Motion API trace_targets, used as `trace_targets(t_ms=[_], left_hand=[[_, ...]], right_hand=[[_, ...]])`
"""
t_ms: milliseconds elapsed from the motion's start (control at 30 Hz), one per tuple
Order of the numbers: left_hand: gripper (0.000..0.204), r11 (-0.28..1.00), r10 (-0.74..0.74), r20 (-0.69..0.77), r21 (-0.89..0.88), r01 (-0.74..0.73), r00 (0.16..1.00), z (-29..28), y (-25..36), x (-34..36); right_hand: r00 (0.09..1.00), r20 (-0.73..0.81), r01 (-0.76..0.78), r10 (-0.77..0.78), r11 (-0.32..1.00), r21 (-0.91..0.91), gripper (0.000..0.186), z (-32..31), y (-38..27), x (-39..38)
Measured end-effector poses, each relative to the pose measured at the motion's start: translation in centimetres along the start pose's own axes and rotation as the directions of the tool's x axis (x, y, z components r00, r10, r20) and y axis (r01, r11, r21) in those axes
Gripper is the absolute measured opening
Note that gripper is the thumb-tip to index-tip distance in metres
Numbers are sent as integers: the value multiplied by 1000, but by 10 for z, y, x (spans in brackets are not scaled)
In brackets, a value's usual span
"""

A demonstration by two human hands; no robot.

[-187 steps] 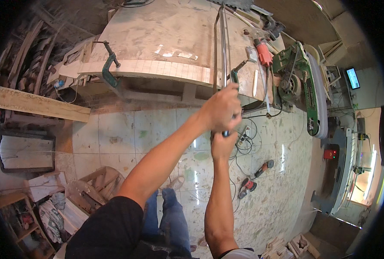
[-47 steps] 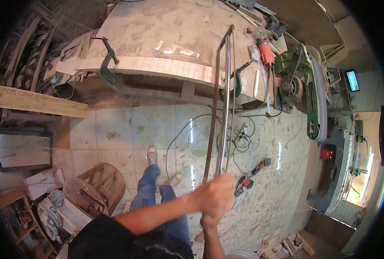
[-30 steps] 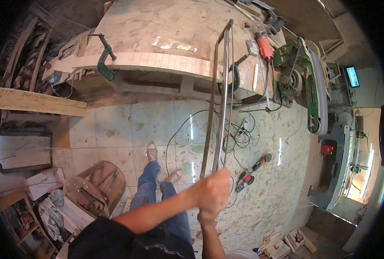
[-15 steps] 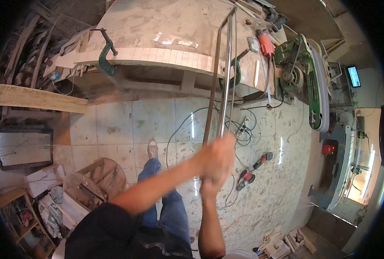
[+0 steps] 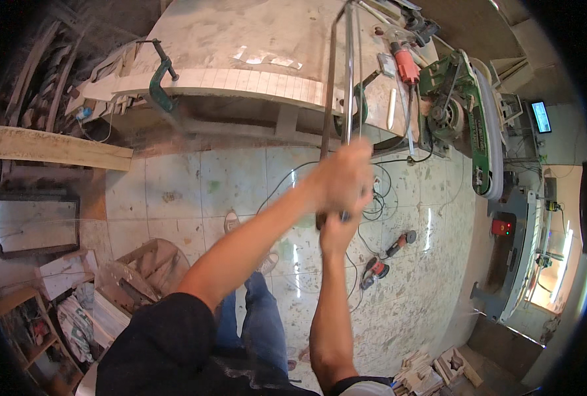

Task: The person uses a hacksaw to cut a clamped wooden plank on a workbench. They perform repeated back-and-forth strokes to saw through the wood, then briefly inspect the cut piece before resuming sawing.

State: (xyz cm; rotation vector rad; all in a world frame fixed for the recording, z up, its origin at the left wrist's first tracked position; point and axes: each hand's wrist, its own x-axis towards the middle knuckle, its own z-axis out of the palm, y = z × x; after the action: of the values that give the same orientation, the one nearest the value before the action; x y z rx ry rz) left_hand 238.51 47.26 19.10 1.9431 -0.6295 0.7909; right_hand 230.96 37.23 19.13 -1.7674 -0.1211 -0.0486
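Observation:
A long, narrow metal frame (image 5: 349,79) with a shiny tube and a darker bar, like a frame saw, reaches from my hands out over the right part of the workbench (image 5: 221,30). My left hand (image 5: 343,173) is closed around its near part and smeared by motion. Just below it, my right hand (image 5: 338,232) grips the near end, with a dark tip showing between the fingers. Along the bench's front edge lies a pale curved wooden strip (image 5: 254,82) with thin cross lines. A green C-clamp (image 5: 160,86) holds that strip at the left.
A red power tool (image 5: 405,65) and a green belt sander (image 5: 461,119) stand at the bench's right. On the tiled floor lie cables (image 5: 372,212), a sander (image 5: 375,270) and a grinder (image 5: 401,243). A round wooden piece (image 5: 155,261) sits at the left near my legs.
Both hands and the metal frame have moved forward, away from my body toward the bench. My second shoe has come into view.

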Motion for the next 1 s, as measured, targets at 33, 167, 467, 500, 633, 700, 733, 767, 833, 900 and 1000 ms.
trace_targets(t_ms=[33, 167, 467, 500, 633, 700, 733, 767, 833, 900, 1000], left_hand=[[14, 998, -57, 28, -32, 58, 998, 10, 33, -31], [13, 970, -95, 145, -211, 124, 985, 16, 130, -97], [16, 998, 44, 16, 35, -45, 999, -17, -39, 41], [17, 999, -7, 48, 39, 5, 999, -18, -31, 37], [17, 991, -135, 91, -5, 136, 987, 4, 51, -49], [15, 992, -78, -5, -100, 77, 997, 23, 108, -90], [14, 988, -54, -11, -143, 52, 998, 24, 120, -96], [13, 989, -61, -14, -138, 58, 998, 19, 119, -89], [14, 999, -33, -138, 3, 34, 990, 15, 74, -68], [13, 998, -55, 17, 6, 55, 998, 0, -11, -12], [22, 997, 9, 10, 75, -10, 1000, -29, -58, 55]], right_hand=[[998, -10, 58, -59, 997, -42, 19, -12, 6, -36], [992, -8, 121, -127, 962, -243, 34, -60, 37, -154], [950, 107, -298, 294, 954, 21, 16, 12, 14, 54], [948, 106, -299, 301, 954, -33, 18, 8, 10, 49], [994, -3, 103, -107, 965, -242, 23, -12, 22, -42], [938, -40, 247, -345, 742, -623, 22, -20, 5, -73], [988, -60, 64, -145, 719, -692, 25, -13, -8, -64], [993, -98, -114, 60, 656, -746, 28, -4, -20, -55], [988, -128, -151, 90, 758, -634, 27, 13, -9, -37], [937, -123, 311, -326, 942, -127, 22, 28, 21, 19], [961, 68, -267, 269, 963, -35, 21, 26, 13, 77]])
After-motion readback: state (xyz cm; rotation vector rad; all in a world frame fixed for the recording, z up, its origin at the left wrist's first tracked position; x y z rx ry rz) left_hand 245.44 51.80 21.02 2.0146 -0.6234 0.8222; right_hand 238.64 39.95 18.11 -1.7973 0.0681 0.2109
